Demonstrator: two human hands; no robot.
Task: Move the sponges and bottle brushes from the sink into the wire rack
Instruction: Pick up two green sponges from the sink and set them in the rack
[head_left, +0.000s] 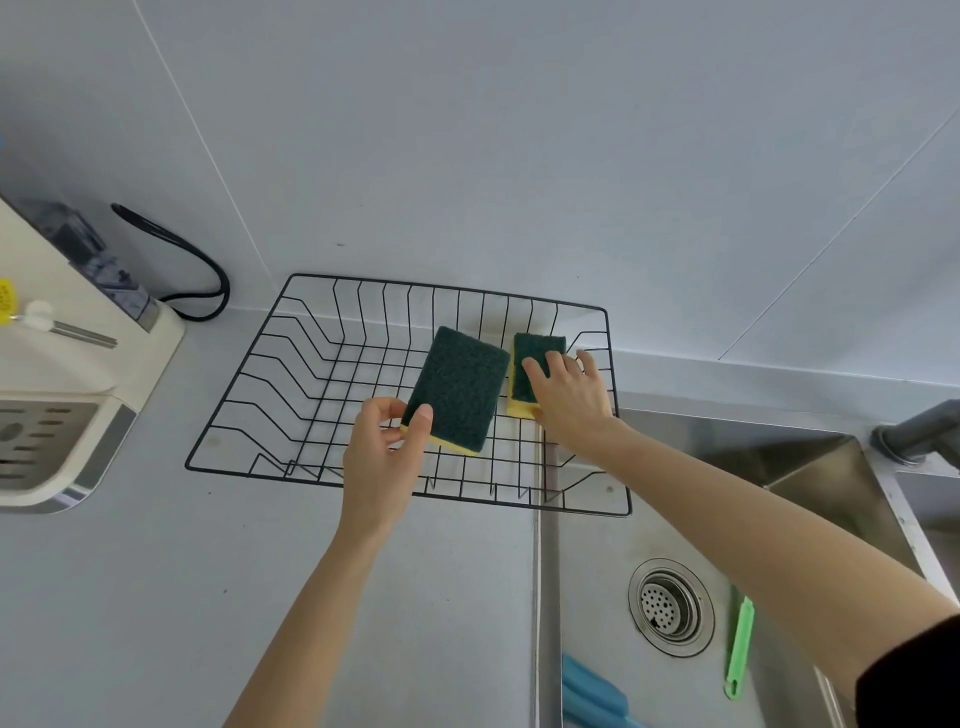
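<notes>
Pinching the near corner of a green-and-yellow sponge (457, 389) between thumb and fingers, your left hand (382, 457) holds it over the middle of the black wire rack (270, 358), scouring side up and tilted so its far end points toward the wall. Your right hand (569, 397) lies on a second sponge (535, 364) at the rack's right end, fingers spread across its green top and thumb at its yellow near edge; whether that hand is gripping it or only pressing on it, you cannot tell from here. The two sponges sit just beside each other without clearly touching. The rack stands on the grey counter (156, 597) against the wall, its right end reaching over the rim of the steel sink (587, 571). In the sink, a green brush handle (740, 649) lies to the right of the round drain strainer (671, 607), partly hidden under your right forearm, and a blue item (592, 693) rests against the sink's left wall at the bottom edge of the view. A dark faucet base (914, 434) sits at the sink's far right. On the counter to the left stands a cream appliance (67, 364), with a black cable (176, 254) looping behind it.
</notes>
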